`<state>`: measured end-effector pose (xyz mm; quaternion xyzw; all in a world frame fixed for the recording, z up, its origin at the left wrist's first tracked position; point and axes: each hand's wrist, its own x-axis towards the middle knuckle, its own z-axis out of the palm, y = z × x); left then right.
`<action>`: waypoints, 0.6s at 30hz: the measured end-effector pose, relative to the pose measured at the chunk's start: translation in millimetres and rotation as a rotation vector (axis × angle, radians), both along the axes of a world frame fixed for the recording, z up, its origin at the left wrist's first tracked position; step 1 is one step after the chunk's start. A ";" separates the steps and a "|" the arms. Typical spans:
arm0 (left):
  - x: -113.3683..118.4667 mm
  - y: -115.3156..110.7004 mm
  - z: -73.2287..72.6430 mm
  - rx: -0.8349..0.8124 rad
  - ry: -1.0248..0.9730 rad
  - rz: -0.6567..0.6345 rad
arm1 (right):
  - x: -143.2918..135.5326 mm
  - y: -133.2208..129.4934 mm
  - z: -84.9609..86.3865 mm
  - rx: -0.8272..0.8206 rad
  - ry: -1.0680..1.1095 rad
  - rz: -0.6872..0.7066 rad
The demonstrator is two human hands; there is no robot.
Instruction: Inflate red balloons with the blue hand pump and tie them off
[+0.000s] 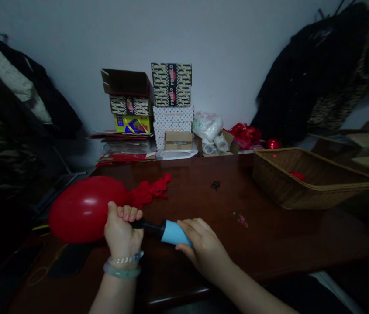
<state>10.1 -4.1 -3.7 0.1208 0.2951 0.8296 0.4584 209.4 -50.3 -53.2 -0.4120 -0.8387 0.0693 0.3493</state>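
Note:
A large inflated red balloon point(84, 209) sits to the left, its neck end at my left hand point(123, 224). That hand is closed round the place where the balloon meets the black nozzle end of a hand pump point(174, 233). The pump has a light blue barrel, and my right hand point(204, 246) is wrapped round its other end. How the balloon's neck sits on the nozzle is hidden by my left fingers. Just behind the balloon lies a heap of uninflated red balloons point(150, 192) on the dark wooden table point(197, 200).
A wicker basket point(315, 196) with something red inside stands at the right. Small dark clips point(215, 185) and a colourful little trinket point(241, 220) lie mid-table. Stacked boxes point(173, 122) and plastic bags point(208, 126) line the back. A dark flat object point(71, 259) lies front left.

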 end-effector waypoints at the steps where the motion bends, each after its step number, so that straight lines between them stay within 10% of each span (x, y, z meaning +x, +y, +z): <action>1: -4.1 1.3 0.9 -0.009 -0.006 0.016 | 3.3 2.1 0.6 -0.006 -0.007 0.001; 18: -12.5 6.8 -12.6 0.003 -0.043 0.021 | 6.2 5.3 0.4 -0.043 -0.051 -0.030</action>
